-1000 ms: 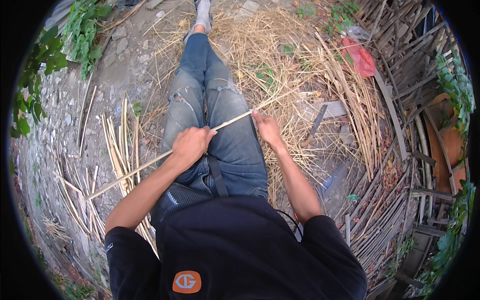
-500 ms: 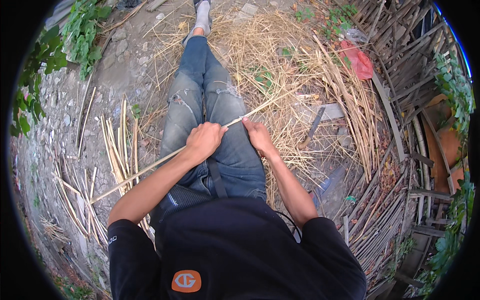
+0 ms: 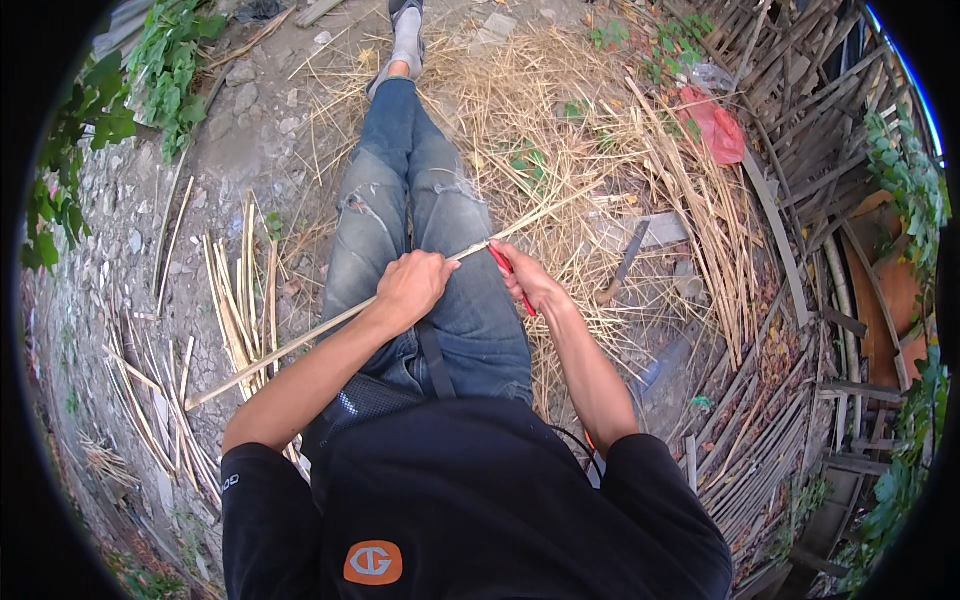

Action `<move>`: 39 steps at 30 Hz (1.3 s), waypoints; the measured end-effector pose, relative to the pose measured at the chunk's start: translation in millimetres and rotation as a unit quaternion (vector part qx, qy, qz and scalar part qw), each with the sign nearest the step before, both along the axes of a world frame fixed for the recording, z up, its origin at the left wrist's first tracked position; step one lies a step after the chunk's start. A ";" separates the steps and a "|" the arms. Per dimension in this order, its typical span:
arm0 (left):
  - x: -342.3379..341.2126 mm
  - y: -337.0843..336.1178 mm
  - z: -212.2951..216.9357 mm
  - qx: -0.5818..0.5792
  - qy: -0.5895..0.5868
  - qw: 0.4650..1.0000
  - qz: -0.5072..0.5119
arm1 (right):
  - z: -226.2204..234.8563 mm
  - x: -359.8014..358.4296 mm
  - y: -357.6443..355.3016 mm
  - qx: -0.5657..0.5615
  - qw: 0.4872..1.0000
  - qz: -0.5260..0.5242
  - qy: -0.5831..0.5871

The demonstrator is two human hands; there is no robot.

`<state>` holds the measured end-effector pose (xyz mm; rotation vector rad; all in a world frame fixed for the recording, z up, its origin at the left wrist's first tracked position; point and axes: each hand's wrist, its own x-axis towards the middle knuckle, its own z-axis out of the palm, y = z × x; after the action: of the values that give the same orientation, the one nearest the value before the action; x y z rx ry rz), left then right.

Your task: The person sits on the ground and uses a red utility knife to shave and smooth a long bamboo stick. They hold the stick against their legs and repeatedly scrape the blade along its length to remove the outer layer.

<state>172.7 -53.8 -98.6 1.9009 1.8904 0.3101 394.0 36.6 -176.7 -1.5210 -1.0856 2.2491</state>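
A long pale bamboo strip (image 3: 290, 347) runs slantwise across my thighs, from the ground at left to beyond my right knee. My left hand (image 3: 412, 286) is closed round it over my lap. My right hand (image 3: 532, 282) grips a slim red knife (image 3: 502, 261), whose tip meets the strip a little farther along. Its blade is too small to make out clearly. Ripped blue jeans (image 3: 372, 215) cover my outstretched legs beneath the strip.
Shavings (image 3: 540, 110) litter the ground ahead and right. A wooden-handled blade (image 3: 627, 262) lies there near bamboo lengths (image 3: 700, 240) and a red plastic bag (image 3: 716, 127). Split strips (image 3: 232, 310) rest at my left. Stacked sticks (image 3: 740, 440) and a wooden fence (image 3: 800, 100) line the right.
My right hand has turned and shifted slightly right and down, so the red knife now shows in it. My left hand keeps its grip on the bamboo strip, nearly in place.
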 end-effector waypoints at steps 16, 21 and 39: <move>-0.6 0.0 -2.0 -0.001 0.012 1.000 0.028 | 6.9 4.8 -14.0 0.294 0.954 -0.013 -0.063; 3.9 -0.1 -1.7 0.042 -0.004 0.999 0.013 | 14.3 -0.7 -21.0 0.383 0.911 -0.135 -0.070; -3.4 8.7 -8.8 0.052 -0.062 0.997 0.013 | 22.1 -30.1 -29.9 0.482 0.852 -0.203 -0.042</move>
<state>169.3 -45.0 -107.4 1.8780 1.8516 0.5310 364.0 6.7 -154.7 -1.2074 -1.4206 1.0475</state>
